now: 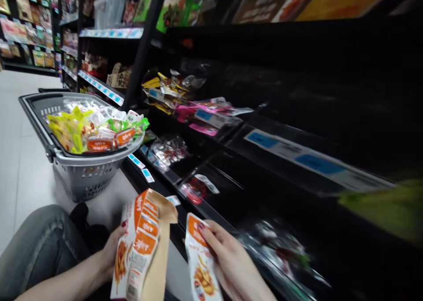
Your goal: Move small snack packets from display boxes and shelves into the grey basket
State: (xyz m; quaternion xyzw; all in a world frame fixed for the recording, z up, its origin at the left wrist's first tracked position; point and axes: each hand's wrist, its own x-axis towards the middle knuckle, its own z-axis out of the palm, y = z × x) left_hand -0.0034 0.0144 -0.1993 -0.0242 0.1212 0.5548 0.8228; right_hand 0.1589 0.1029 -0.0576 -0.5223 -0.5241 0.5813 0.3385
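Left hand [114,250] grips open carton [140,248]; right fingers [204,229] pinch orange-white packet [202,261] (basket [87,175] far left, full of packets).

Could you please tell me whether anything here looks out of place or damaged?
Slightly: pink packets lie in an untidy jumble, a green packet pokes over the basket rim, and the left hand holds a box with a bent, uneven flap.

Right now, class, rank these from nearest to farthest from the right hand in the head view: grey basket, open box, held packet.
1. Held packet: in the right hand itself.
2. Open box: to its left, in the left hand.
3. Grey basket: farthest, at upper left, beyond the box.
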